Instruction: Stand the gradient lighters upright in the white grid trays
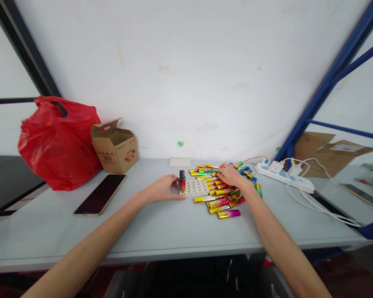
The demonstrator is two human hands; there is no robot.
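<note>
A white tray with rows of round holes (197, 188) lies on the table in front of me. Along its left end a short row of lighters (182, 182) stands upright, black tops up and red-yellow bodies below. My left hand (163, 189) is beside that row, thumb and fingers apart around the tray's left end. To the tray's right spreads a loose pile of shiny multicoloured lighters (219, 203), mostly yellow, red and green. My right hand (230, 174) reaches onto the pile from above, fingers apart and touching the lighters; its fingertips are partly lost among them.
A second white tray (180, 161) lies near the wall. On the left are a phone (101, 194), an open cardboard box (115, 147) and a red plastic bag (60, 142). A power strip (284, 178) with white cables and another carton (326, 153) are on the right.
</note>
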